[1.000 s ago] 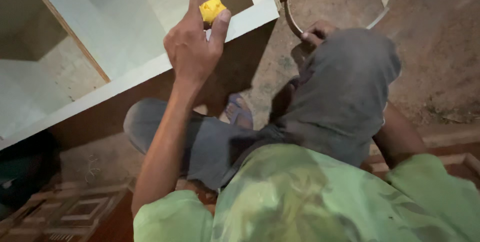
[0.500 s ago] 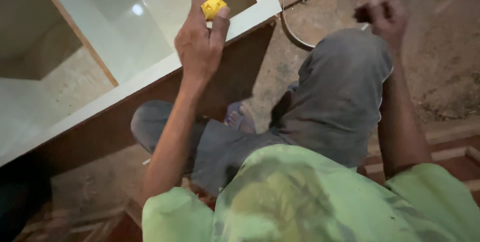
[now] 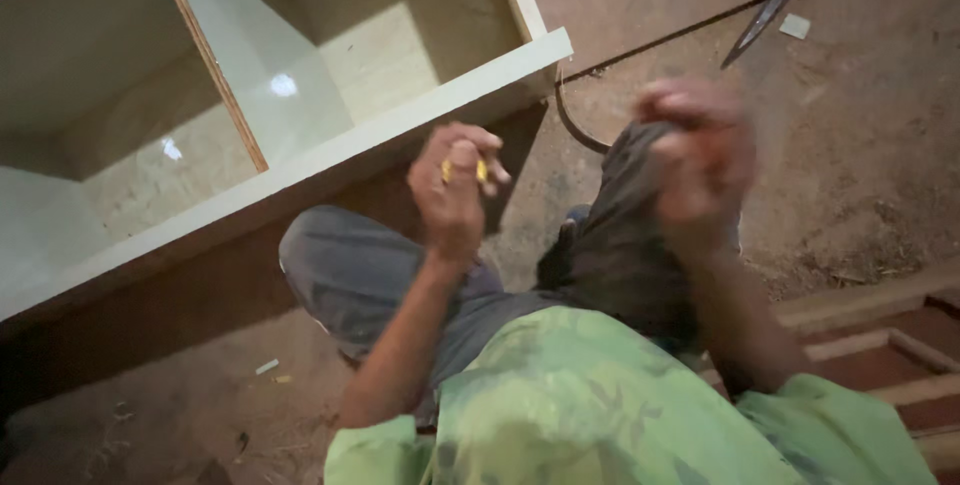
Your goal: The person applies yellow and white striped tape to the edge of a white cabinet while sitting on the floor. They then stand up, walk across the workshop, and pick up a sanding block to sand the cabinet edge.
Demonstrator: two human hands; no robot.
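My left hand [image 3: 455, 195] is raised in front of me over my bent knee, shut on a small yellow object [image 3: 481, 172] that only peeks out between the fingers. My right hand [image 3: 695, 160] is up beside it, motion-blurred, its fingers curled into a fist with nothing visible in it. Both hands hover just in front of the white front edge of a cabinet carcass [image 3: 400, 125] that lies on the ground. I sit with grey shorts and a green patterned shirt in view.
The cabinet has open compartments split by a brown-edged divider [image 3: 205, 55]. A thin dark curved strip [image 3: 568, 125] lies on the dirt floor by its corner. Dark metal shears [image 3: 775, 3] and a small white scrap [image 3: 797, 27] lie far right. Wooden frames [image 3: 880, 345] sit lower right.
My left hand has come down off the cabinet edge toward my body with the yellow object. My right hand has risen from the ground and moved inward toward the left hand.
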